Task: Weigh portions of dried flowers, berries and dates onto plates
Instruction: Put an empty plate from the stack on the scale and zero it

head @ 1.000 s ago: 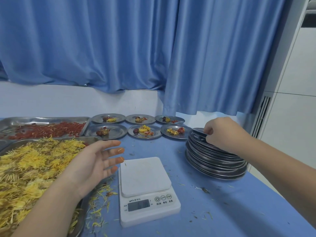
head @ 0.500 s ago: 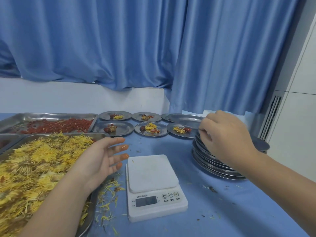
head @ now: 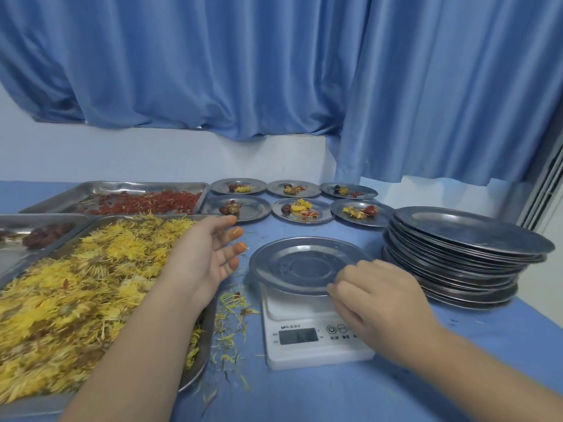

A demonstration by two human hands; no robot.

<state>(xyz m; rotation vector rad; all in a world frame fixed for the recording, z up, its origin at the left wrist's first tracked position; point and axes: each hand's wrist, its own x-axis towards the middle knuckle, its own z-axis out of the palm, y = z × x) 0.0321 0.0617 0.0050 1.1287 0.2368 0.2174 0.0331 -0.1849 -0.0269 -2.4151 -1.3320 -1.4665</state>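
An empty steel plate (head: 304,263) sits on the white digital scale (head: 304,351) at the table's centre. My right hand (head: 380,303) pinches the plate's near right rim, fingers curled over it. To the left, my left hand (head: 207,254) hovers with fingers spread and holds nothing, above the right edge of the big tray of yellow dried flowers (head: 76,284). Red berries (head: 146,202) fill a tray at the back left. Dark dates (head: 39,236) lie in a tray at the far left.
A tall stack of steel plates (head: 466,257) stands right of the scale. Several filled plates (head: 301,210) sit in two rows at the back. Loose petals (head: 231,318) litter the blue tablecloth beside the scale. Blue curtains hang behind.
My right hand lifted a plate off the stack and brought it left and down onto the scale. The left hand stayed spread over the flower tray.
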